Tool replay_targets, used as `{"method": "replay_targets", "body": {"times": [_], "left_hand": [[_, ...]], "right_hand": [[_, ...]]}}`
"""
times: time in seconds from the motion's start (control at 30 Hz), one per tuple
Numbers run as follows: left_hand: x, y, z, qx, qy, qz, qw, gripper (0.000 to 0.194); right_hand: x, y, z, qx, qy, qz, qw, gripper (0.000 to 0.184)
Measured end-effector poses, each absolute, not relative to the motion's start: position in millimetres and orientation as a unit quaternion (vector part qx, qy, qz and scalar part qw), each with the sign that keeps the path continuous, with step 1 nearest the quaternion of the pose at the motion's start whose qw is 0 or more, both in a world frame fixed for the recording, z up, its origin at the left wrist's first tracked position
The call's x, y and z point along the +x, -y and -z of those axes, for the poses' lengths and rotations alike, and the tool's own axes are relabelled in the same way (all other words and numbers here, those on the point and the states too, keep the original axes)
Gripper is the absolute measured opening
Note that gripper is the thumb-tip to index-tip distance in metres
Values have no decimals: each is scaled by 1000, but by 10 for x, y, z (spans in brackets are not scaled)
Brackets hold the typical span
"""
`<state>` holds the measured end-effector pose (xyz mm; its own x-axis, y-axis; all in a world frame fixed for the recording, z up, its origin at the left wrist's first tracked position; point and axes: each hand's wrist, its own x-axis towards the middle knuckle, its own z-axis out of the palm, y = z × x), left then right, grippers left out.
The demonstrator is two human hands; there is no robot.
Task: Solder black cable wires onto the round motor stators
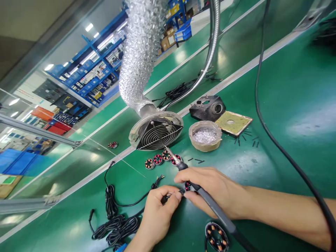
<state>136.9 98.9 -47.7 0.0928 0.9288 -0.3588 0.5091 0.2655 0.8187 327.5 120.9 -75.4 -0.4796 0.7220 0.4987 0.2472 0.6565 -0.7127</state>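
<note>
Four coils [158, 159] in a row just below fume hood [157, 140], another coil [216, 237] well below it. One tub [204, 145] right of hood, silvery bits [206, 134] inside. Left hand [156, 211], below hood: fingers pinched tight on black cable [165, 199]. Right hand [219, 190], below-right of hood: fingers curled on soldering iron [210, 203], tip up toward hood, plus held coil [187, 186].

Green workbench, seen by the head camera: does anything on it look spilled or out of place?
Perhaps: short thin black pieces lie scattered loose, some in front of the round beige bowl of silvery material, others beside the square yellow pad. They point in different directions, outside any container, possibly dropped.
</note>
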Motion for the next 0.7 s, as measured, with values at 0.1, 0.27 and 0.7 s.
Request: {"method": "replay_targets", "body": {"times": [0.1,0.27,0.7], "left_hand": [[1382,-969,471,586,-627,-221,463,29],[1401,-921,494,621,-627,-223,414,25],[1392,-699,102,828,-492,-103,246,22]], "right_hand": [[3232,-1225,778,-265,828,-284,405,16],[3203,-1198,808,-268,851,-218,396,21],[3159,-1168,832,-248,866,-64,429,22]]}}
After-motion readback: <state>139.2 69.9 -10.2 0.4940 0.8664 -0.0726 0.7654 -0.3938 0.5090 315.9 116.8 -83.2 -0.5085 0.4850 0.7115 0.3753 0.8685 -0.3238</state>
